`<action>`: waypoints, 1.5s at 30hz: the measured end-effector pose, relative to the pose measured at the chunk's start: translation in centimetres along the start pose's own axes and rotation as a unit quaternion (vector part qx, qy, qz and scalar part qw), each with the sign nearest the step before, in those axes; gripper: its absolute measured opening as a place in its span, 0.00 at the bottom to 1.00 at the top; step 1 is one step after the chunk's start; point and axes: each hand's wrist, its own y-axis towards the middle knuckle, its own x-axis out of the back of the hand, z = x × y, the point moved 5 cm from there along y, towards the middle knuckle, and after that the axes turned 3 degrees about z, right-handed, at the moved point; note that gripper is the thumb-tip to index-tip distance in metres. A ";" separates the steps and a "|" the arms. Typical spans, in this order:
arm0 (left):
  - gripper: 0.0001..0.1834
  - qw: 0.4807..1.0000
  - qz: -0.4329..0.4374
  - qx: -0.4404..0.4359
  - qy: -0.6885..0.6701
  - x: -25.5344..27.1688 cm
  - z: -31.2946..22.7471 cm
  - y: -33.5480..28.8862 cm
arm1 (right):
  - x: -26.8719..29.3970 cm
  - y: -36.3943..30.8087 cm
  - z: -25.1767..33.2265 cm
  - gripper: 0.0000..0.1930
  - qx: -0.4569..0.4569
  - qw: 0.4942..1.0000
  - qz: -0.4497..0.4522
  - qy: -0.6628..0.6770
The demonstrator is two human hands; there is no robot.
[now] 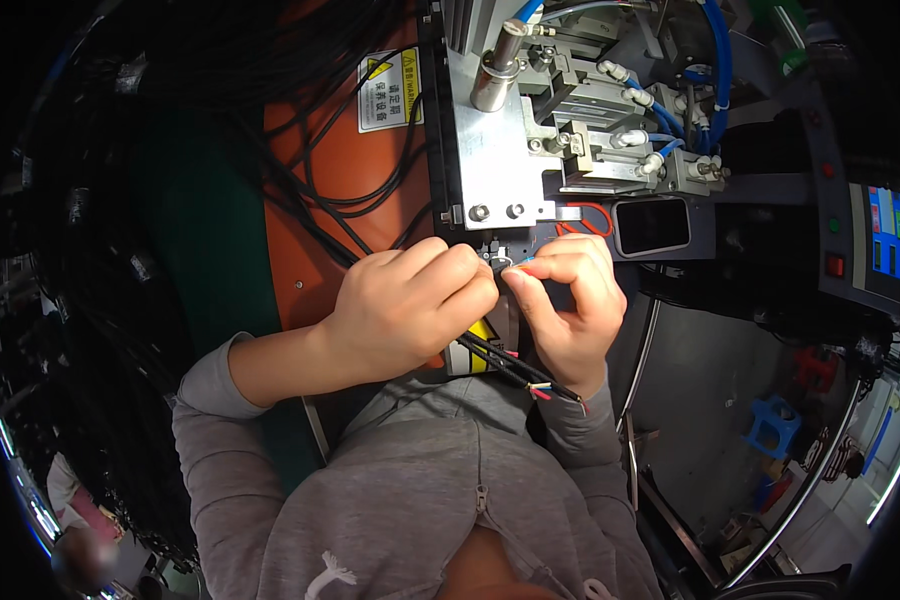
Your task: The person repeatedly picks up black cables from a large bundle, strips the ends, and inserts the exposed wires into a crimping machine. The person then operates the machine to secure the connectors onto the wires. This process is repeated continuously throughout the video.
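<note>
My left hand (420,300) is closed, its thumb and fingertips pinched together at the front of the machine's fixture; what lies inside the fingers is hidden. Opposite it, my right hand (578,300) pinches a thin wire between thumb and forefinger. Fine white wires (504,261) show between the two sets of fingertips, just in front of a small dark fixture (495,246). Below the left hand, several black cables (505,362) stick out toward the lower right, their bared ends showing coloured cores (539,390).
A metal press plate (490,160) with a cylinder stands just beyond my hands. Pneumatic parts with blue hoses (660,115) fill the back right. Red-handled scissors (595,215) lie beside a phone-like dark screen (652,224). Black cables (345,205) cross the orange surface (305,285) at left.
</note>
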 end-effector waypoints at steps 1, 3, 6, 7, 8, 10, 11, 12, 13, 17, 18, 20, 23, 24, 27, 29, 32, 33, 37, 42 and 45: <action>0.09 1.000 0.006 -0.010 0.013 0.1 -0.1 0.0 | 0.2 0.0 -0.4 0.09 -0.023 0.999 0.039 0.012; 0.13 1.000 0.007 -0.021 0.020 0.0 -0.1 0.0 | 0.4 -0.2 -1.5 0.06 -0.113 0.984 0.106 0.093; 0.15 1.000 0.002 -0.024 0.021 -0.8 -0.1 -0.3 | 0.5 -1.1 -3.0 0.05 -0.206 0.942 0.144 0.224; 0.16 0.999 0.005 -0.025 0.032 -0.9 -0.3 -0.5 | 0.6 -1.2 -3.2 0.04 -0.194 0.954 0.127 0.193; 0.16 0.999 0.007 -0.027 0.044 -1.1 -0.4 -0.5 | 0.5 -1.2 -3.3 0.04 -0.182 0.964 0.110 0.161; 0.17 0.998 0.026 -0.017 0.046 -1.6 -0.4 -0.5 | 0.3 -1.4 -3.4 0.02 -0.160 0.980 0.078 0.092; 0.17 0.998 0.035 -0.012 0.047 -1.9 -0.4 -0.5 | 0.1 -1.3 -3.3 0.02 -0.141 0.987 0.068 0.046; 0.17 0.997 0.045 -0.007 0.070 -2.1 -0.4 -0.6 | -0.3 -1.2 -3.2 0.02 -0.121 0.991 0.058 0.001; 0.17 0.995 0.054 -0.003 0.083 -2.2 -0.4 -0.6 | -0.6 -1.1 -2.9 0.02 -0.100 0.993 0.048 -0.043; 0.18 0.990 0.083 0.015 0.114 -2.6 -0.6 -0.7 | -1.3 -1.5 -2.6 0.02 -0.120 0.984 0.083 -0.101; 0.18 0.989 0.089 0.019 0.115 -2.7 -0.7 -0.7 | -1.3 -1.7 -2.5 0.03 -0.114 0.986 0.073 -0.097; 0.18 0.990 0.083 0.021 0.111 -2.6 -0.6 -0.5 | -1.4 -1.6 -2.5 0.04 -0.081 0.992 0.037 -0.089; 0.14 0.990 0.075 0.017 0.115 -2.6 -0.7 -0.4 | -1.7 -1.7 -2.9 0.04 -0.065 0.995 0.004 -0.070; 0.12 0.990 0.072 0.014 0.118 -2.6 -0.6 -0.4 | -1.7 -1.7 -3.1 0.04 -0.066 0.996 -0.004 -0.063; 0.11 0.992 0.070 0.014 0.107 -2.6 -0.6 -0.2 | -2.1 -2.6 -4.5 0.02 -0.178 0.984 -0.006 0.028; 0.14 0.994 0.053 0.013 0.097 -2.8 -0.3 -0.2 | -2.5 -3.5 -6.0 0.02 -0.264 0.957 -0.011 0.124; 0.15 0.995 0.044 0.011 0.085 -2.9 -0.2 -0.3 | -2.5 -3.9 -6.7 0.02 -0.330 0.926 0.004 0.184; 0.15 0.996 0.043 0.012 0.082 -3.0 -0.2 -0.3 | -2.2 -3.4 -6.1 0.02 -0.275 0.952 -0.003 0.133; 0.15 0.992 0.074 0.028 0.094 -2.6 -0.8 -0.2 | -1.5 -1.9 -3.2 0.04 -0.060 0.997 -0.015 -0.054; 0.16 0.991 0.079 0.023 0.105 -2.7 -0.8 -0.2 | -1.7 -1.6 -3.3 0.04 -0.074 0.996 -0.007 -0.057; 0.15 0.993 0.071 0.020 0.096 -2.9 -0.5 -0.1 | -2.0 -2.3 -4.4 0.04 -0.172 0.985 -0.021 0.011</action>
